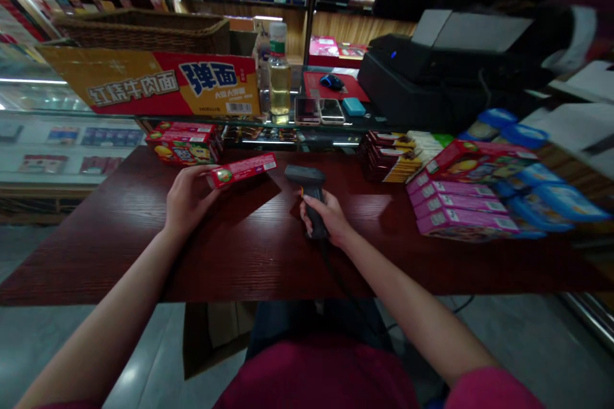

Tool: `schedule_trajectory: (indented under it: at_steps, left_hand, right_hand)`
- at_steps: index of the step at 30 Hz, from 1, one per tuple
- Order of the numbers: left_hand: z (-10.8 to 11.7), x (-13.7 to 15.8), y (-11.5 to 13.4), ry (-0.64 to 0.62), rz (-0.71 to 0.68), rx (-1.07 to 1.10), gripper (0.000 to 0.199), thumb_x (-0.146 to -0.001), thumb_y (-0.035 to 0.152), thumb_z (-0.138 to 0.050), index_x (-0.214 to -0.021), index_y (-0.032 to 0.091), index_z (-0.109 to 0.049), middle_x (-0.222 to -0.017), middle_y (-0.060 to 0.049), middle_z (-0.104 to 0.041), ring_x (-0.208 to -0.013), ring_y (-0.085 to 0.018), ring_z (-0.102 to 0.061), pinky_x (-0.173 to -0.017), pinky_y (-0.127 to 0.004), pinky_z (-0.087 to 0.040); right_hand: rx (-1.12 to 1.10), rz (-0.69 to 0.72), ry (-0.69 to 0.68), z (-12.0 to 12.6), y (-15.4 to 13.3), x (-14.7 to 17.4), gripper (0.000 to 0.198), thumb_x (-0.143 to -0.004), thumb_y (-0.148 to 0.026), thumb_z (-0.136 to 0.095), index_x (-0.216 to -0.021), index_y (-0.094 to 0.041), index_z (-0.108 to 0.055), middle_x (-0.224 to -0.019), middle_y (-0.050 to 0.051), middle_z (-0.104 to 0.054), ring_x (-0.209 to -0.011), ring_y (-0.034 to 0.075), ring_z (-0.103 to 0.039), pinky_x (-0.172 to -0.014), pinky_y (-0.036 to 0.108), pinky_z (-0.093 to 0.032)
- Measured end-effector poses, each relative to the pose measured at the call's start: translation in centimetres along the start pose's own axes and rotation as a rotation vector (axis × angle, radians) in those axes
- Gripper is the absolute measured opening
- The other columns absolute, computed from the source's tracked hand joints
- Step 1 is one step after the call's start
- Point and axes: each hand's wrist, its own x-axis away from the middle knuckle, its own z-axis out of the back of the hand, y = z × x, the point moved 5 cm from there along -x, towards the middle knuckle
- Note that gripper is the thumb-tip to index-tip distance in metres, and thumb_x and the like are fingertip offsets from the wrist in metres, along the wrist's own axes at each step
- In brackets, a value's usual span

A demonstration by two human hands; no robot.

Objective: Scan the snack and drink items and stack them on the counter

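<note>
We stand at a dark reddish-brown wooden surface. On it we see stacked red boxes at left; brown packets, purple boxes and blue packs at right.

Both bare forearms reach in over the near edge of the bench, slanting toward each other. The left forearm runs up to a left wrist that is almost straight. The left grip, out toward the far-left corner, is closed in a pinch, fingers above and thumb below, both pointing rightward. The right forearm angles leftward from a magenta sleeve. The right grip, about midway between near and far edges, is wrapped in a fist, its thumb laid across and fingertips curled round. The torso faces the near edge, dark-trousered legs below.
</note>
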Motion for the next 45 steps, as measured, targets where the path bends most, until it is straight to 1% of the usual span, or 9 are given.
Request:
schedule_trajectory:
  at_steps: [4, 8, 12, 17, 20, 23, 31, 40, 45]
  left_hand:
    - [-1.5, 0.7, 1.1, -0.008, 0.151, 0.161, 0.055, -0.070, 0.054, -0.083, -0.118, 0.038, -0.063, -0.111, 0.000, -0.073, -0.099, -0.035, -0.075, -0.087, -0.066, -0.064]
    - [-5.1, 0.8, 5.1, -0.012, 0.212, 0.200, 0.053, -0.067, 0.057, -0.083, -0.116, 0.049, -0.065, -0.110, 0.007, -0.073, -0.103, -0.038, -0.074, -0.091, -0.074, -0.061]
    - [-11.0, -0.1, 12.6, -0.034, 0.171, 0.412, 0.050, -0.071, 0.050, -0.085, -0.116, 0.041, -0.066, -0.112, 0.001, -0.074, -0.102, -0.033, -0.075, -0.092, -0.065, -0.064]
    - [-19.2, -2.0, 24.7, -0.119, -0.005, 0.704, 0.050, -0.079, 0.045, -0.083, -0.121, 0.026, -0.063, -0.119, -0.007, -0.069, -0.111, -0.026, -0.071, -0.093, -0.045, -0.065]
    - [-23.2, -2.9, 31.0, -0.137, -0.129, 0.713, 0.042, -0.083, 0.041, -0.082, -0.118, 0.025, -0.065, -0.120, -0.008, -0.066, -0.113, -0.025, -0.067, -0.095, -0.044, -0.063]
    - [-26.5, -3.2, 35.0, -0.105, -0.191, 0.651, 0.039, -0.082, 0.034, -0.084, -0.115, 0.025, -0.067, -0.113, -0.008, -0.067, -0.107, -0.025, -0.066, -0.096, -0.046, -0.060]
    - [-31.7, -2.3, 36.9, -0.059, -0.060, 0.623, 0.046, -0.080, 0.024, -0.085, -0.120, 0.023, -0.063, -0.115, -0.009, -0.067, -0.108, -0.026, -0.065, -0.096, -0.042, -0.055]
    - [-32.0, -2.0, 37.0, 0.026, 0.033, 0.595, 0.058, -0.075, 0.032, -0.088, -0.121, 0.023, -0.055, -0.117, -0.007, -0.060, -0.109, -0.024, -0.061, -0.099, -0.040, -0.052]
    - [-31.7, -1.8, 36.6, -0.010, 0.042, 0.586, 0.060, -0.076, 0.032, -0.088, -0.124, 0.025, -0.053, -0.122, -0.008, -0.057, -0.111, -0.024, -0.060, -0.100, -0.041, -0.051]
  right_hand:
    - [0.018, 0.060, 0.037, 3.0, -1.5, 3.2, 0.042, -0.080, -0.047, -0.079, -0.104, -0.019, -0.058, -0.064, -0.005, -0.067, -0.037, 0.009, -0.054, -0.033, 0.020, -0.047]
    - [0.036, 0.220, 0.164, 7.4, -4.5, 8.9, 0.038, -0.083, -0.044, -0.078, -0.104, -0.019, -0.060, -0.066, -0.005, -0.066, -0.039, 0.009, -0.055, -0.034, 0.019, -0.047]
    - [0.011, 0.365, 0.384, 11.7, -7.4, 15.1, 0.036, -0.082, -0.041, -0.080, -0.105, -0.021, -0.061, -0.067, -0.005, -0.065, -0.038, 0.008, -0.053, -0.032, 0.019, -0.046]
    - [-0.043, 0.477, 0.590, 16.5, -9.7, 20.7, 0.032, -0.081, -0.043, -0.079, -0.079, -0.021, -0.056, -0.058, -0.005, -0.060, -0.034, 0.008, -0.047, -0.029, 0.019, -0.041]
    - [-0.078, 0.530, 0.674, 18.7, -10.3, 23.2, 0.031, -0.079, -0.041, -0.079, -0.080, -0.021, -0.055, -0.060, -0.005, -0.061, -0.034, 0.007, -0.047, -0.029, 0.019, -0.041]
    - [-0.112, 0.544, 0.740, 20.0, -10.1, 25.2, 0.031, -0.078, -0.040, -0.080, -0.091, -0.022, -0.058, -0.063, -0.006, -0.063, -0.035, 0.008, -0.047, -0.029, 0.019, -0.041]
    - [-0.154, 0.497, 0.786, 22.0, -8.9, 26.7, 0.040, -0.078, -0.041, -0.080, -0.108, -0.021, -0.063, -0.063, -0.006, -0.063, -0.034, 0.008, -0.048, -0.029, 0.019, -0.041]
    - [-0.167, 0.483, 0.698, 21.5, -8.5, 24.3, 0.039, -0.082, -0.039, -0.078, -0.112, -0.020, -0.062, -0.065, -0.006, -0.063, -0.036, 0.007, -0.049, -0.029, 0.018, -0.041]
    - [-0.166, 0.468, 0.687, 20.7, -8.4, 23.1, 0.036, -0.081, -0.040, -0.078, -0.107, -0.021, -0.062, -0.065, -0.006, -0.063, -0.035, 0.008, -0.048, -0.029, 0.018, -0.041]
